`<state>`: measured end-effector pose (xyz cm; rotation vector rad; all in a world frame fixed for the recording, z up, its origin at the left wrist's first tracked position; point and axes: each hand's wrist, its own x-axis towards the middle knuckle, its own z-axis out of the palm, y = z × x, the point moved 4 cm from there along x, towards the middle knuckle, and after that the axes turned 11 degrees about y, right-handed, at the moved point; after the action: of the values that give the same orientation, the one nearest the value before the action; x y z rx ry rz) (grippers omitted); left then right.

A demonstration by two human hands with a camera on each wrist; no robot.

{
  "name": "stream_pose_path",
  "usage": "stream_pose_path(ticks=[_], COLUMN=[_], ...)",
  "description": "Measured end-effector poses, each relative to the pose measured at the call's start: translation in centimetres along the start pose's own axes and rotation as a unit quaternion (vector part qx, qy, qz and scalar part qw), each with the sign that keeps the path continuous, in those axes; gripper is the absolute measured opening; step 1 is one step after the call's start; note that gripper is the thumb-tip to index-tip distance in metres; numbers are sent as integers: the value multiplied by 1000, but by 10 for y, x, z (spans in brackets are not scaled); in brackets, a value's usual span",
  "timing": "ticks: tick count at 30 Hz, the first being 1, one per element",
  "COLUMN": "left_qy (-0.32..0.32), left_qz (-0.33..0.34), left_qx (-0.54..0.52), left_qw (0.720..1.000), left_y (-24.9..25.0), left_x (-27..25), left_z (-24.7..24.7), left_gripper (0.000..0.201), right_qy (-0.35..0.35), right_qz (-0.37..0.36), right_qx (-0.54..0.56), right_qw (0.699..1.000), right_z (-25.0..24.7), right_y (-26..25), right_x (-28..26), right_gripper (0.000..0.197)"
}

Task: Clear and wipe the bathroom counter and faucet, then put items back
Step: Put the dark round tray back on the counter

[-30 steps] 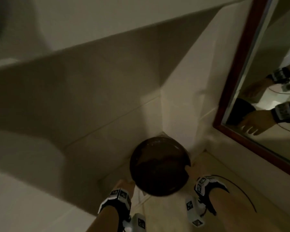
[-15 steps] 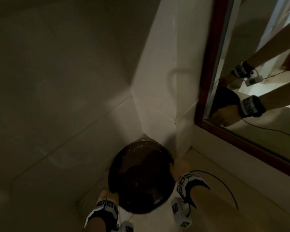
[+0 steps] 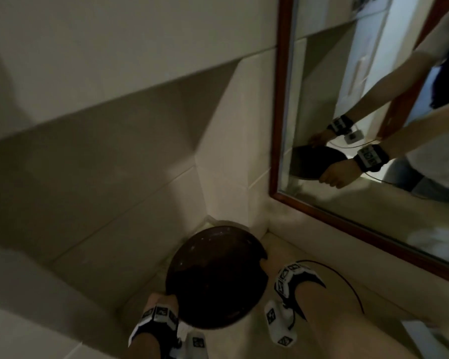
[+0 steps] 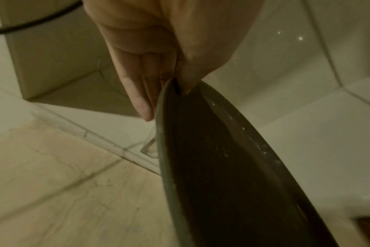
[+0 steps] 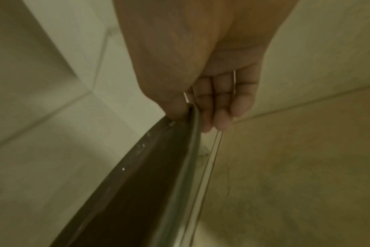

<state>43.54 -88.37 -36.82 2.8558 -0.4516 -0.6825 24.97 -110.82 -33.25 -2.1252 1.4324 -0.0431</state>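
Drifting slightly rightward, the dark round tray [image 3: 215, 275] is hanging over the counter [image 3: 322, 257] corner, between both wrists. Left hand [image 4: 158, 55] and right hand [image 5: 211, 86] are pinching opposite rim edges, thumbs on top. It seems stiff, light, possibly slick; rim grips suit it.

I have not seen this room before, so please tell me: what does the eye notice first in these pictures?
First, the dark round tray, low in the head view over the counter corner. The left hand and right hand pinch its opposite rims. At the right, the wood-framed mirror reflects both hands and the tray.
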Motion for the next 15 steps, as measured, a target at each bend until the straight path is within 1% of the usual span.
stream_pose_path(ticks=[1,2,3,5,6,7,9,10,11,12,13,14,15], left_qy=[-16,-12,-7,10,17,21,10,14,23,-3,-9,-18,-26], left_qz=[41,62,108,130,136,158,183,166,187,168,175,173,191], left_qx=[76,85,92,80,63,51,25,-17,-29,-61,-61,-84,-73], left_qw=[996,994,990,988,989,986,983,986,982,984,983,981,978], left_y=[4,9,14,25,29,31,38,39,41,42,41,42,43], left_x=[-6,-18,-26,-46,-62,-68,-88,-97,-107,-123,-138,-160,-178], left_z=[1,-3,-3,-8,-12,-10,-9,-8,-5,-2,3,7,12], left_gripper=[29,25,22,18,20,25,35,35,32,29,29,26,25], right_qy=[-3,0,7,23,28,42,68,78,90,98,111,130,155], right_qz=[2,4,6,21,32,42,75,99,115,137,154,179,193], right_qx=[1,10,20,24,17,11,0,0,1,5,11,18,27], right_qw=[1000,1000,1000,999,999,998,995,992,989,986,982,975,969], right_z=[-12,-23,-33,-53,-61,-69,-82,-87,-90,-90,-88,-87,-86], right_y=[5,11,17,32,39,47,67,78,90,103,118,133,147], right_x=[-12,-23,-36,-65,-83,-101,-139,-160,-181,-201,-222,-241,-262], right_gripper=[41,39,35,21,16,17,25,26,26,24,21,18,14])
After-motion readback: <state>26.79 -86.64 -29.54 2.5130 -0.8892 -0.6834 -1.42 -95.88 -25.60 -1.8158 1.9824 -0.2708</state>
